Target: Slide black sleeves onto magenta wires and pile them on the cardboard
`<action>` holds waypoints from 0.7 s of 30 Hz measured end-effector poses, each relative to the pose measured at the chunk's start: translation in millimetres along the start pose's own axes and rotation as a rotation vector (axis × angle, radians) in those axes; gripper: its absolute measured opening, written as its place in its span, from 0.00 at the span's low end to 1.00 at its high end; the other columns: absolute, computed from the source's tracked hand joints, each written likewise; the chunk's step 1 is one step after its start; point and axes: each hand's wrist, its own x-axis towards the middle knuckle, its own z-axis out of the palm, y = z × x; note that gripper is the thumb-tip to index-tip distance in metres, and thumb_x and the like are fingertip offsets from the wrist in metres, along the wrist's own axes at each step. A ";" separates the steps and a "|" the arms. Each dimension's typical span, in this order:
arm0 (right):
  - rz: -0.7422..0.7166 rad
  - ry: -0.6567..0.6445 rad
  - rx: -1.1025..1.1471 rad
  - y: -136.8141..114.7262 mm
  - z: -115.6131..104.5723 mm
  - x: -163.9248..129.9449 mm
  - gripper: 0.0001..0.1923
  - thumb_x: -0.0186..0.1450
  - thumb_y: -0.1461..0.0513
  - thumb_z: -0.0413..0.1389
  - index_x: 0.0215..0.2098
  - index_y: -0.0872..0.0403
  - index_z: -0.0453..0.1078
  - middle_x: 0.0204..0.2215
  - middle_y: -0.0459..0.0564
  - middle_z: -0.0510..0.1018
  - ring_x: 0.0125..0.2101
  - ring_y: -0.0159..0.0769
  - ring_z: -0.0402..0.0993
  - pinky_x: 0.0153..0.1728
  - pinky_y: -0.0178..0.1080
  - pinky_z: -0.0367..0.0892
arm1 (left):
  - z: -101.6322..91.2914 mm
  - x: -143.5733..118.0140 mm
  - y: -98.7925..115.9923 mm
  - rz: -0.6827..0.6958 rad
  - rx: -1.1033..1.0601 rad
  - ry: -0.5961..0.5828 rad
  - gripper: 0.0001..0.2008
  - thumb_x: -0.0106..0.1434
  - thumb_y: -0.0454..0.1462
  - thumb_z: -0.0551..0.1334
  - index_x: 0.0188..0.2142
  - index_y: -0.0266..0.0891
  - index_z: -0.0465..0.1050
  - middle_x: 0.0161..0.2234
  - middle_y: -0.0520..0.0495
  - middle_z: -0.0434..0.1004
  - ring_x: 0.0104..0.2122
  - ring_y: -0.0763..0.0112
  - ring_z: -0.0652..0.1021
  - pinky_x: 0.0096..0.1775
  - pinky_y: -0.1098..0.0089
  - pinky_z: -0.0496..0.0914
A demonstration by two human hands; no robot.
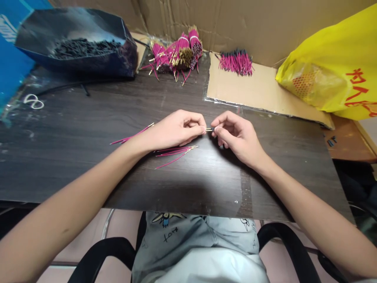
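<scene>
My left hand (176, 129) pinches a thin pink wire (132, 137) that trails left across the dark wooden table (88, 157); its gold tip (208, 129) pokes out between my two hands. My right hand (235, 133) pinches a tiny dark piece at that same tip, fingertips almost touching the left hand's. Several loose pink wires (176, 151) with gold ends lie on the table just under my left hand.
Bundles of pink wires (176, 53) lie at the back centre. A loose pile of pink wires (235, 63) rests on a cardboard sheet (265, 94). A black bag of small dark parts (79, 43) stands back left. A yellow plastic bag (332, 67) sits at the right.
</scene>
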 end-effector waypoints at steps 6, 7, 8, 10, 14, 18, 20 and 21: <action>0.002 -0.004 -0.016 0.3 0.0 0.3 0.06 0.70 0.60 0.61 0.42 0.54 0.72 0.32 0.44 0.80 0.25 0.25 0.72 0.23 0.31 0.64 | -1.1 0.2 -2.6 0.014 -0.003 0.000 0.07 0.69 0.38 0.62 0.34 0.37 0.73 0.18 0.58 0.61 0.17 0.84 0.61 0.21 0.80 0.54; 0.004 -0.005 -0.018 0.4 0.0 0.4 0.06 0.70 0.60 0.61 0.42 0.54 0.72 0.32 0.44 0.80 0.25 0.25 0.72 0.23 0.31 0.64 | -1.2 0.4 -2.4 0.014 -0.004 0.000 0.07 0.69 0.38 0.62 0.34 0.37 0.73 0.18 0.58 0.61 0.17 0.84 0.60 0.21 0.80 0.54; 0.007 -0.006 -0.019 0.4 0.1 0.4 0.07 0.70 0.59 0.62 0.43 0.54 0.72 0.32 0.44 0.80 0.25 0.26 0.73 0.23 0.31 0.64 | -1.3 0.5 -1.9 0.013 -0.007 -0.001 0.07 0.69 0.38 0.63 0.35 0.37 0.73 0.18 0.58 0.61 0.17 0.84 0.60 0.21 0.80 0.54; 0.018 -0.005 -0.019 0.3 0.2 0.4 0.07 0.70 0.59 0.62 0.43 0.54 0.72 0.32 0.45 0.81 0.25 0.26 0.73 0.23 0.31 0.65 | -1.2 0.7 -0.3 0.004 -0.013 -0.003 0.08 0.69 0.39 0.63 0.35 0.37 0.73 0.18 0.58 0.61 0.17 0.84 0.60 0.21 0.80 0.54; 0.022 0.005 -0.002 0.4 0.2 0.4 0.08 0.70 0.59 0.63 0.43 0.54 0.73 0.32 0.45 0.81 0.25 0.26 0.74 0.23 0.31 0.64 | -0.9 0.5 2.0 -0.026 -0.024 0.000 0.08 0.70 0.39 0.63 0.35 0.36 0.72 0.18 0.59 0.61 0.17 0.84 0.61 0.21 0.80 0.54; 0.023 0.011 0.021 2.8 -0.7 -0.3 0.08 0.72 0.59 0.62 0.45 0.54 0.73 0.34 0.46 0.82 0.25 0.26 0.75 0.23 0.31 0.65 | -2.1 0.3 -0.4 -0.011 -0.048 -0.003 0.08 0.70 0.40 0.63 0.35 0.37 0.72 0.18 0.59 0.61 0.17 0.84 0.60 0.21 0.81 0.54; 0.033 0.027 0.026 4.3 -0.9 -0.8 0.08 0.72 0.58 0.62 0.45 0.54 0.73 0.35 0.46 0.82 0.25 0.26 0.75 0.24 0.31 0.65 | -3.1 0.1 -1.9 -0.007 -0.054 -0.001 0.08 0.70 0.40 0.63 0.35 0.37 0.72 0.18 0.59 0.61 0.17 0.84 0.60 0.21 0.81 0.54; 0.039 0.035 0.027 4.8 -0.8 -0.9 0.08 0.73 0.58 0.62 0.46 0.54 0.73 0.35 0.46 0.82 0.25 0.26 0.75 0.24 0.31 0.65 | -3.6 -0.1 -2.3 -0.006 -0.056 0.000 0.08 0.70 0.40 0.63 0.35 0.37 0.72 0.18 0.59 0.61 0.17 0.84 0.60 0.21 0.81 0.54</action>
